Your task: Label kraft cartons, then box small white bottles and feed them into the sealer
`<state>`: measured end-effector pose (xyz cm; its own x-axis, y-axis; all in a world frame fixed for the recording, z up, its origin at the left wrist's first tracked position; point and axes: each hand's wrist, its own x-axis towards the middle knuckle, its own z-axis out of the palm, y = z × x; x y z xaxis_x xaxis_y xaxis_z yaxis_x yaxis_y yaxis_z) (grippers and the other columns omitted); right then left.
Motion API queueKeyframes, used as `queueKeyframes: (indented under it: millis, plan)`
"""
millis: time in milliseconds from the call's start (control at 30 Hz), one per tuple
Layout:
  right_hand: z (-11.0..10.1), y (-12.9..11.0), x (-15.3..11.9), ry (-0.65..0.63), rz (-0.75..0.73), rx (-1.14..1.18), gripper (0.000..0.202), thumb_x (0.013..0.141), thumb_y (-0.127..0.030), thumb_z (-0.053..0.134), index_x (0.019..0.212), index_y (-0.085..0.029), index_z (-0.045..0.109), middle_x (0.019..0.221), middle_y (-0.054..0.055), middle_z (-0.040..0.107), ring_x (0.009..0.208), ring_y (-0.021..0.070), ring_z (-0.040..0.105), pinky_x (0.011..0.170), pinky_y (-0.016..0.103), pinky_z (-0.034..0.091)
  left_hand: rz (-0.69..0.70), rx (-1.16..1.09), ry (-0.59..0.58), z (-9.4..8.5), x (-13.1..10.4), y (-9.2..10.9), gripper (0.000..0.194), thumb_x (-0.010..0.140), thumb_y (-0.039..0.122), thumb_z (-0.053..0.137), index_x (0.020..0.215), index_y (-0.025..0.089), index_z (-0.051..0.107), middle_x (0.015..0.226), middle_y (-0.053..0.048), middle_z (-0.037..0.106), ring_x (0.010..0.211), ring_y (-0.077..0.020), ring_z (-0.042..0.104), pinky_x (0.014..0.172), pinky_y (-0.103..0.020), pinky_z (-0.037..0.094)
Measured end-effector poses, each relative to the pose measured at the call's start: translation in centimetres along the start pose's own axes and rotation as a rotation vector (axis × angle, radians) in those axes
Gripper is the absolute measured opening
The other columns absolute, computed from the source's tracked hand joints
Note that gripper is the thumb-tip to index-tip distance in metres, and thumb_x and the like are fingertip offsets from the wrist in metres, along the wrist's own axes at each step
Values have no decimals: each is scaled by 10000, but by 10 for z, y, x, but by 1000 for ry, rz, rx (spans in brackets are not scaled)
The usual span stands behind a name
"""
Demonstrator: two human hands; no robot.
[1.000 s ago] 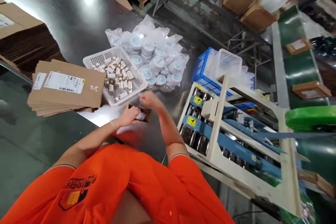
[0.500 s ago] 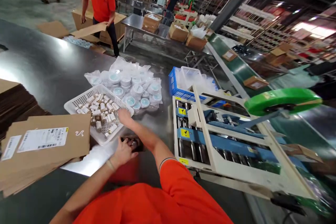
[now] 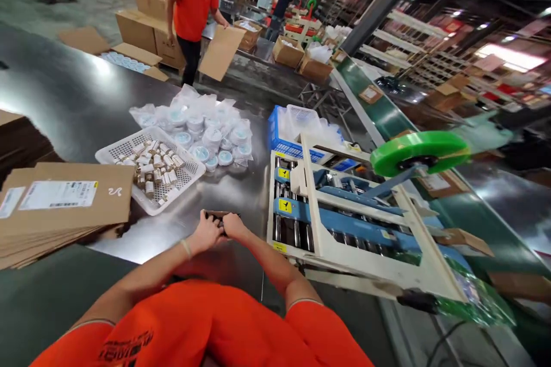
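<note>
Just in front of my body, my left hand [image 3: 208, 233] grips the left side of a small cardboard box [image 3: 217, 214], its fingers curled over the edge. My right hand [image 3: 235, 226] is closed at the box's right side, fingers bent onto it; whether it also holds something small is hidden. Dark contents show only in part between the hands. Beyond the hands and to the left is a white perforated basket [image 3: 189, 175], with several small white-labelled bottles [image 3: 157, 166] lying in it. Behind the basket is a heap of bagged round tubs [image 3: 206, 132] with pale blue lids.
Flat cardboard boxes with labels [image 3: 64, 195] are stacked at left on the metal table [image 3: 107, 89]. To the right stands a roller box-sealing machine [image 3: 327, 212] with a green tape roll [image 3: 419, 152]. A blue crate [image 3: 275, 132] sits behind it. A co-worker [image 3: 193, 0] holds cardboard across the table.
My right hand has left the basket and come back to the small box beside my left hand. The co-worker has moved right with a cardboard sheet. My view has shifted slightly.
</note>
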<state>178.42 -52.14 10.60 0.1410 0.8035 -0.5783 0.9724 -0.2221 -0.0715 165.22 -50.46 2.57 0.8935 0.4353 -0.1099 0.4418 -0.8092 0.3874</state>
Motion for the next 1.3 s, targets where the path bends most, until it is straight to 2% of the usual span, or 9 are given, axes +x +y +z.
queueKeyframes:
  millis: [100,267,467,700,867,967,1067,1133,1300]
  plan:
    - [2,10,-10,-12,24,-70,322,1072,-61,657,1219,-121,937,1224,279,895,1191,374,904,972,358,695,-8,14,-5,-2,-3,-1,437,1130,624,755,1300,257,919,1245,-186,842,1205,-399,677,1265,-767,356]
    - [8,68,-34,302,108,92,385,1149,-197,534,1305,-206,886,1274,248,881,1212,367,879,1003,408,692,-19,10,-25,-9,-7,0,523,1135,640,741,1503,277,815,1414,-187,803,1337,-415,657,1306,-795,355]
    - [38,54,-14,99,-107,374,266,981,-150,707,1190,-190,866,1069,147,893,1060,345,860,979,430,701,-61,-58,-52,-14,-2,4,542,1101,603,780,1458,195,803,1483,-234,758,1417,-449,625,1342,-842,287]
    - [74,71,-29,111,-319,395,259,1089,-174,790,1341,-146,847,1500,193,769,1406,304,717,1284,433,567,-203,-927,348,8,-40,-60,532,1055,553,780,1453,205,720,1706,-200,653,1633,-386,540,1401,-609,398]
    - [89,70,-32,192,-356,279,186,1130,-106,720,1132,-178,891,1433,144,779,1296,259,710,1158,339,583,-435,-1404,154,31,-28,-74,963,587,476,1119,1411,184,715,1449,-183,798,1421,-400,713,1214,-520,613]
    - [79,58,-15,248,-181,223,109,1102,-165,819,1168,-208,893,1266,115,807,1162,258,741,1064,328,607,-547,-1392,148,35,-5,-65,890,534,474,1132,1273,158,749,1248,-168,848,1233,-369,783,1136,-526,657]
    - [69,57,1,394,2,175,561,990,-293,1007,1503,-188,805,1499,219,747,1397,379,704,1194,468,601,-538,-1368,73,23,-1,-72,849,638,537,1080,1323,127,790,1268,-193,870,1243,-379,794,1151,-525,657]
    - [71,63,7,446,-58,166,821,931,-326,1064,1660,-184,714,1699,262,650,1623,447,574,1317,554,530,-512,-1299,38,9,-7,-82,827,822,589,948,1470,101,784,1416,-224,853,1357,-395,778,1217,-535,632]
    - [110,82,6,411,-254,203,552,1091,-292,859,1626,-190,770,1760,204,668,1717,405,537,1373,556,487,-362,-564,75,-9,-21,-62,859,1080,611,673,1714,32,661,1780,-306,607,1792,-511,405,1467,-736,294]
